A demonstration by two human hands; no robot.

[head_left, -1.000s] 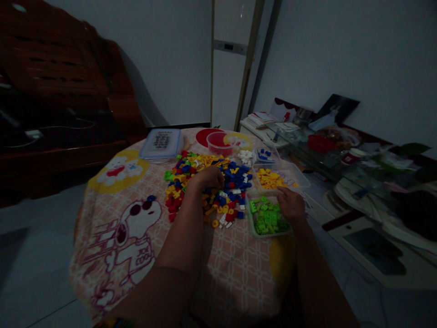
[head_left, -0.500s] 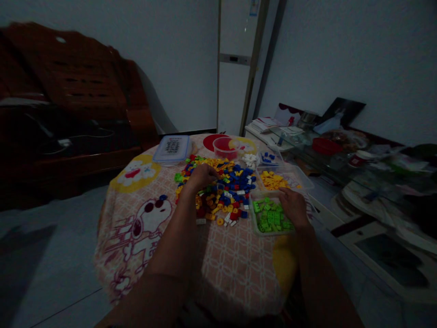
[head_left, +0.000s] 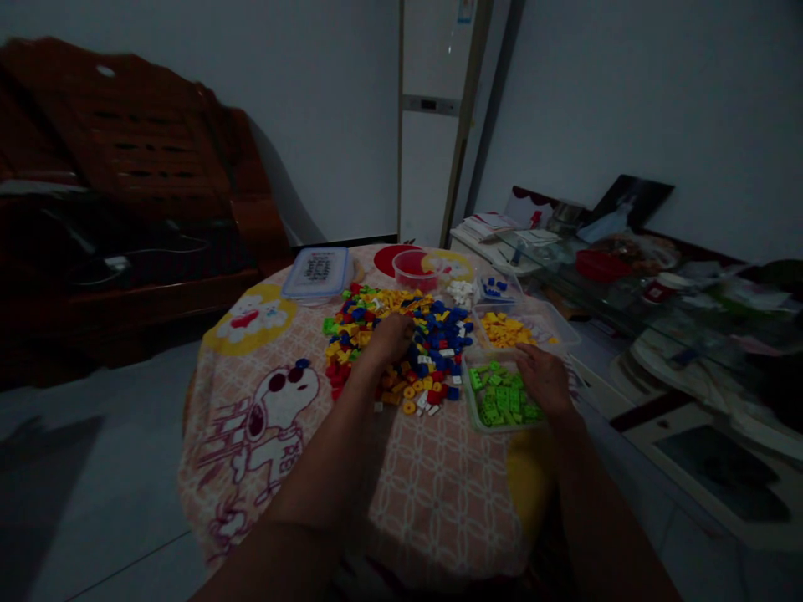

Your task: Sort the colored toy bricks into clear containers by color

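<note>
Left hand (head_left: 392,336) in among the mixed bricks (head_left: 444,322) on the tablecloth (head_left: 427,477), right hand (head_left: 544,376) at the rim of the green bricks' tub (head_left: 467,397), and I can't tell whether either grip is closed.

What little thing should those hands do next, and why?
I'd suggest the left hand, now over the mixed pile, pick out a green block from the pile's left edge. The clear box by the right hand appears to hold only green pieces, so one would likely belong there.
</note>
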